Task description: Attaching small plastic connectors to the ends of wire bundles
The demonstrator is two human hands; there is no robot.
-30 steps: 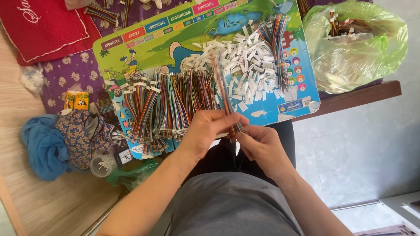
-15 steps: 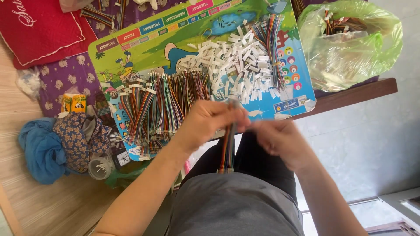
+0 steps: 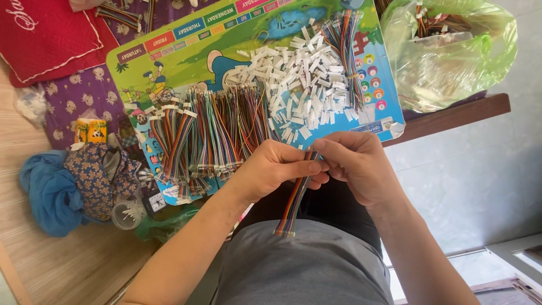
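Fingertips of my left hand (image 3: 270, 169) and right hand (image 3: 357, 166) meet above my lap, both pinched shut on the wire bundle (image 3: 293, 197); its loose end hangs down over my grey shirt (image 3: 305, 265).

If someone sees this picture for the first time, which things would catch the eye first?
Probably the two hands, left hand and right hand, pinching a ribbon of multicoloured wires at the centre, over the lap. Behind them, rows of similar wire bundles and a heap of white connectors lie on a colourful board. A green plastic bag sits top right.
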